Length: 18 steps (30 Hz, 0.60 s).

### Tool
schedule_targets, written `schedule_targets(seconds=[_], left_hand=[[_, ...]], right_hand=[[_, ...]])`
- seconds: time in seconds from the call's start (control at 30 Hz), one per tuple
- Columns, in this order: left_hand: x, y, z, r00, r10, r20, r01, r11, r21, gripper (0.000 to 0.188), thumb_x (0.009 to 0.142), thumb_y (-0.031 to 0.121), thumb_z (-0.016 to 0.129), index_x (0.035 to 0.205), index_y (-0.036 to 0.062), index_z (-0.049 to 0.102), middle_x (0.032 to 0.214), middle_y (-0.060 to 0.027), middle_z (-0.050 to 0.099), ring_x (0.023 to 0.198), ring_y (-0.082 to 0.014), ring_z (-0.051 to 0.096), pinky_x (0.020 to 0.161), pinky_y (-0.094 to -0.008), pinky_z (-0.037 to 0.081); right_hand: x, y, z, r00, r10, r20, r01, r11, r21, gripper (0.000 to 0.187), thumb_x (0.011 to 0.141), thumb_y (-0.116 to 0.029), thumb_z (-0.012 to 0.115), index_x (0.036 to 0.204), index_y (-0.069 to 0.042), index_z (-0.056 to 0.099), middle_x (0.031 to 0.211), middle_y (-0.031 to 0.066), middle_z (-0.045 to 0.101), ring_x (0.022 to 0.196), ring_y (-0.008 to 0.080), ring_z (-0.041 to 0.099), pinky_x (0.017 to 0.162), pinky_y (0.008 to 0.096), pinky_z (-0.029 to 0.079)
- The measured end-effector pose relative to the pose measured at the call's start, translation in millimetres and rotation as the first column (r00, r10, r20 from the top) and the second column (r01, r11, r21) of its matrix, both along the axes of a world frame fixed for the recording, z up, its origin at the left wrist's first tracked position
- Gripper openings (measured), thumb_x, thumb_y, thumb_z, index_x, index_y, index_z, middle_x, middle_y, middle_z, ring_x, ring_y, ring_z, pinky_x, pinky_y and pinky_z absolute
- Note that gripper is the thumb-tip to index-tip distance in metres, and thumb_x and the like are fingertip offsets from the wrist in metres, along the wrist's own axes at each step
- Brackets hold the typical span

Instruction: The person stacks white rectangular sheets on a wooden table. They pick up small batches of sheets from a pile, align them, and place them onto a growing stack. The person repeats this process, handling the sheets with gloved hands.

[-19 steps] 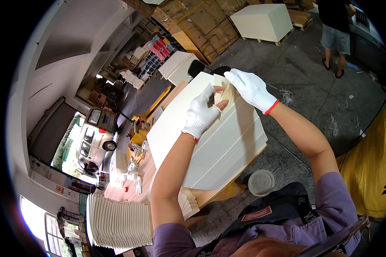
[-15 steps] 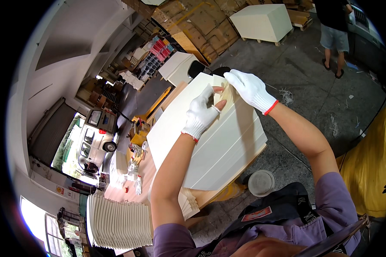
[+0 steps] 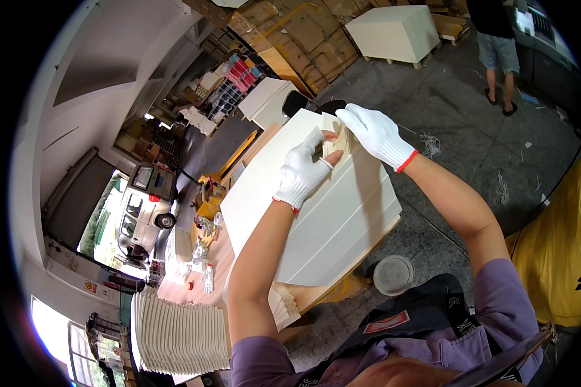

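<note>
A thick stack of cream paper sheets (image 3: 323, 238) lies on a wooden table in front of me. At its far corner several sheets are bent up in a fan (image 3: 343, 142). My right hand (image 3: 371, 132), in a white knit glove with a red cuff, is closed over the outer side of that bent corner; its thumb is hidden. My left hand (image 3: 301, 169), gloved with bare thumb and forefinger tips, lies on the stack. Its thumb and forefinger are apart, their tips touching the sheets beside the fan.
Left of the stack stands a pile of cream sheets (image 3: 181, 332) by a table with white gloves (image 3: 208, 278). A round bucket (image 3: 394, 275) is on the floor near me. A yellow sack (image 3: 555, 251) stands right. Farther off are a wrapped pallet load (image 3: 394, 33) and a person (image 3: 497, 51).
My hands stay nearly in place, with the bent sheets fanned slightly differently between them. The person in the background has shifted a little to the left.
</note>
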<state>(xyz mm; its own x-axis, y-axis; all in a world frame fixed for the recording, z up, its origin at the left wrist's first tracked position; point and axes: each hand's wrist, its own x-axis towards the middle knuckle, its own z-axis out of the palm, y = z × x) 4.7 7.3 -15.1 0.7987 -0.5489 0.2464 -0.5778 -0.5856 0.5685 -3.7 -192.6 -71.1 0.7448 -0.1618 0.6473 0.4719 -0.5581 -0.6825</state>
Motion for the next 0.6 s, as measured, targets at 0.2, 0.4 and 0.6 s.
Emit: schedule_targets(seconds=[0.2,0.4,0.6], left_hand=[[-1.7,-1.3,0.6,0.996,-0.032,-0.08,0.023,0.994,-0.105,0.035,0.094,0.013,0.075,0.127,0.0067,0.065,0.086,0.0029,0.057,0.075,-0.0059,0.051,0.066,-0.0247,0.043],[2.7,1.9,-0.4,0.997,-0.022,-0.076,0.015,0.996,-0.092,0.035,0.095,0.013,0.073,0.129,0.009,0.065,0.088,0.0004,0.061,0.077,-0.0081,0.054,0.069,-0.0259,0.045],[-4.2,2.6,1.4,0.996,0.018,0.086,-0.01,0.996,-0.088,0.03,0.099,0.023,0.067,0.129,0.0195,0.069,0.097,-0.0119,0.074,0.085,-0.0219,0.069,0.079,-0.0329,0.053]], right_hand=[[-1.5,-2.7,1.3,0.998,0.02,-0.063,-0.019,1.0,0.024,0.052,0.108,-0.052,0.035,0.112,-0.011,0.065,0.103,0.0185,0.071,0.096,0.0409,0.067,0.081,0.0493,0.051],[-2.2,-2.4,3.4,0.995,0.032,-0.094,-0.029,0.999,0.033,0.053,0.108,-0.053,0.035,0.11,-0.01,0.065,0.099,0.0192,0.07,0.094,0.0408,0.067,0.08,0.0489,0.05],[-0.4,-4.2,3.3,0.987,0.066,-0.146,-0.058,0.997,0.055,0.055,0.106,-0.056,0.043,0.107,-0.005,0.062,0.093,0.0211,0.066,0.09,0.0407,0.065,0.08,0.0455,0.049]])
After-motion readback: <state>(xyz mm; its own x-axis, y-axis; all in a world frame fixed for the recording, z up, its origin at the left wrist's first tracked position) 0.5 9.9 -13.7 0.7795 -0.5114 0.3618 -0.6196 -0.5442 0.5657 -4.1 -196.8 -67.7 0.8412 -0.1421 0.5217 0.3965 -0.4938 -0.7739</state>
